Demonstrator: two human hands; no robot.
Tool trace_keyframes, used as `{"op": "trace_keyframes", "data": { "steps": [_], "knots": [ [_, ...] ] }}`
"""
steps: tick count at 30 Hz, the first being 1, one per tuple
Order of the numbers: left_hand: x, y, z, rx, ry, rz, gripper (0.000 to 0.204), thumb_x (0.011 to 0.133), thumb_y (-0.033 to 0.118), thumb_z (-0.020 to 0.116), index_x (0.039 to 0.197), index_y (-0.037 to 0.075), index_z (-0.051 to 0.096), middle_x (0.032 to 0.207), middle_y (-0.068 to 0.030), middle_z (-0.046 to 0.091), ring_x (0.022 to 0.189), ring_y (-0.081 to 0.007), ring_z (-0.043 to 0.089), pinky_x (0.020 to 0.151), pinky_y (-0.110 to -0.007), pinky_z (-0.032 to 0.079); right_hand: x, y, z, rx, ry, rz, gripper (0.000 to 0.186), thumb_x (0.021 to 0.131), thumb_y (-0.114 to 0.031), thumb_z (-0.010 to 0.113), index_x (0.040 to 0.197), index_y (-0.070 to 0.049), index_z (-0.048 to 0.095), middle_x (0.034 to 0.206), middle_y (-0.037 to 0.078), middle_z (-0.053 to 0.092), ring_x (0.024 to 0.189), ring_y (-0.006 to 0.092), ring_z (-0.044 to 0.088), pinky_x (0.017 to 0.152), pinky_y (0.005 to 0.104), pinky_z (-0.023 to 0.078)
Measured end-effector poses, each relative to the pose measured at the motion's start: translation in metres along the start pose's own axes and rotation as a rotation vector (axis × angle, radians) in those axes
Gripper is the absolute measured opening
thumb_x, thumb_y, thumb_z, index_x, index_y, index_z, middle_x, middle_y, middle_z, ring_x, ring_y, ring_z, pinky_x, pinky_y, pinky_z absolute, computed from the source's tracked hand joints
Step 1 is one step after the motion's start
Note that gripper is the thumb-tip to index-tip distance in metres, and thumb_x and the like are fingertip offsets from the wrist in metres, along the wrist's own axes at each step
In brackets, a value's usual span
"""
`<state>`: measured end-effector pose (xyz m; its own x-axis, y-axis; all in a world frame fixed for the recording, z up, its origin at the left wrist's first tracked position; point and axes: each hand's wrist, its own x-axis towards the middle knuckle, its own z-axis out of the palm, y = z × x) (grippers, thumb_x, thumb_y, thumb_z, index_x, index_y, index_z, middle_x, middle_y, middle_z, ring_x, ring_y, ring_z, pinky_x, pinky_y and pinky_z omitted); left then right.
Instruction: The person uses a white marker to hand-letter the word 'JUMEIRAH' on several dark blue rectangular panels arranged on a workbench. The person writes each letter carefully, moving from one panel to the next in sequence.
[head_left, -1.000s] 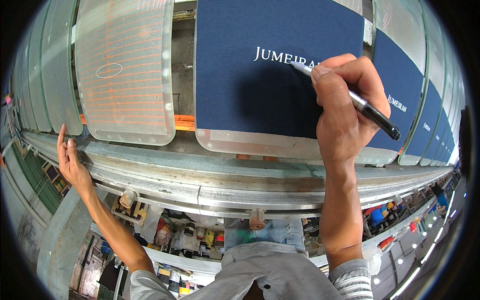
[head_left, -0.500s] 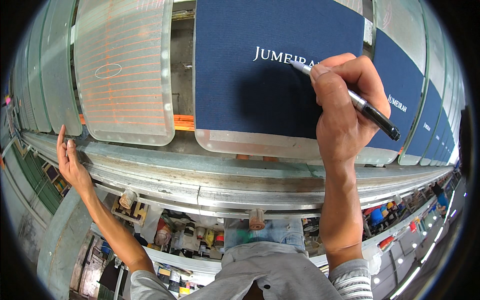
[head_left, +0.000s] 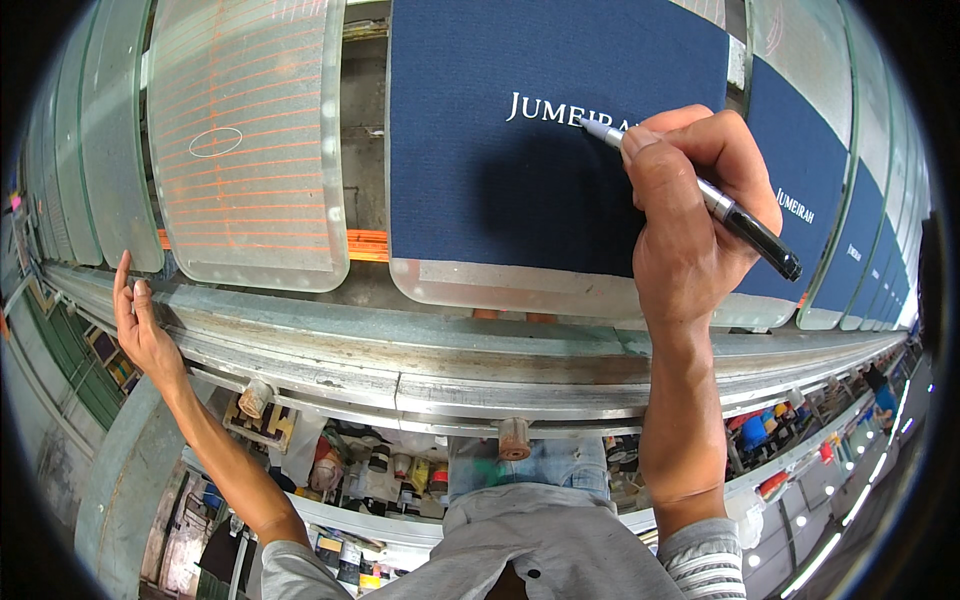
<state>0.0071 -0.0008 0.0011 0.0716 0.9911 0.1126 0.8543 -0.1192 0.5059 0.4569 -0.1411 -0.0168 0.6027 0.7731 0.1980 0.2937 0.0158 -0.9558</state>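
there were one left hand [head_left: 150,328], one right hand [head_left: 697,225], one pen [head_left: 748,232], at least four blue fabric panels [head_left: 460,70], one orange-lined plate [head_left: 260,190], one white oval [head_left: 216,142] and two round brown stubs [head_left: 514,438].

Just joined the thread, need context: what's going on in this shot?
A person's right hand grips a silver-and-black pen, its tip at the white lettering on a navy sheet. Whether the tip touches is hard to tell. The sheet lies on a pale board. The left hand holds nothing, out to the left by the metal rail. Between them is a board with orange lines, no sheet on it.
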Motion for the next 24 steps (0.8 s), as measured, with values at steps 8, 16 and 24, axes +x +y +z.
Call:
{"op": "trace_keyframes", "data": {
  "steps": [8, 16, 24],
  "knots": [
    [0.000, 0.001, 0.000, -0.007, 0.008, 0.005, 0.031, 0.102, 0.025, 0.052, 0.082, 0.002, 0.056, 0.133, -0.0025, 0.061, 0.069, -0.0059, 0.039, 0.066, -0.020, 0.038, 0.000, 0.000, 0.001, 0.009, 0.004, 0.002, 0.015, 0.080, 0.002, 0.067, 0.070, -0.002, 0.057, 0.061, 0.002, 0.059, 0.052, 0.0030, 0.047, 0.046, 0.0194, 0.035],
    [0.000, 0.000, 0.000, -0.006, 0.005, 0.005, 0.031, 0.101, 0.025, 0.053, 0.081, 0.002, 0.054, 0.134, -0.0033, 0.061, 0.071, -0.0065, 0.041, 0.069, -0.021, 0.038, 0.000, -0.001, 0.000, 0.009, -0.001, 0.021, 0.014, 0.080, 0.002, 0.067, 0.070, -0.001, 0.058, 0.062, 0.002, 0.059, 0.052, 0.0030, 0.046, 0.046, 0.0196, 0.035],
    [0.000, -0.006, -0.003, -0.015, -0.017, -0.020, 0.032, 0.101, 0.026, 0.053, 0.079, 0.003, 0.051, 0.135, -0.0044, 0.060, 0.072, -0.0068, 0.041, 0.070, -0.021, 0.039, -0.002, -0.003, -0.001, 0.043, 0.050, 0.075, 0.014, 0.080, 0.003, 0.066, 0.070, 0.000, 0.057, 0.066, 0.003, 0.060, 0.056, 0.0039, 0.048, 0.050, 0.0200, 0.037]
  ]
}}
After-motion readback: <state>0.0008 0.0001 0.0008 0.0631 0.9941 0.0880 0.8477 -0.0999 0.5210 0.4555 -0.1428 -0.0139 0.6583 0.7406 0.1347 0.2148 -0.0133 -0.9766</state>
